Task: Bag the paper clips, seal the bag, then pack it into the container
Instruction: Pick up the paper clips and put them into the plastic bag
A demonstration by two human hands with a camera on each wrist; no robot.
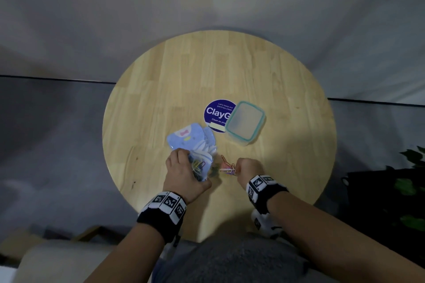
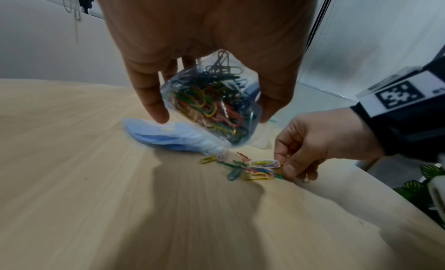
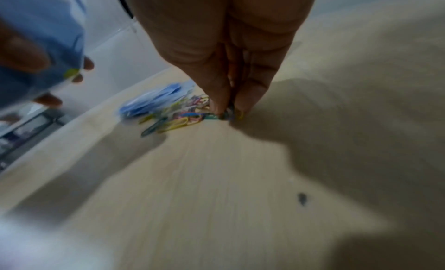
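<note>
My left hand (image 1: pixel 184 172) grips a clear plastic bag (image 2: pixel 211 106) just above the table, and the bag holds many coloured paper clips. A small pile of loose coloured paper clips (image 1: pixel 227 165) (image 2: pixel 250 167) (image 3: pixel 178 116) lies on the wooden table to the bag's right. My right hand (image 1: pixel 247 171) (image 2: pixel 313 143) has its fingertips (image 3: pixel 221 103) pressed together on clips at the pile's right edge. The clear container (image 1: pixel 245 123) with a teal-rimmed lid stands farther back on the right.
A stack of light blue printed bags (image 1: pixel 190 139) (image 2: pixel 168 137) lies behind my left hand. A round dark blue sticker (image 1: pixel 216 114) lies beside the container. The round wooden table (image 1: pixel 161 89) has bare wood at the back and sides. A green plant (image 1: pixel 411 167) stands beyond the table's right edge.
</note>
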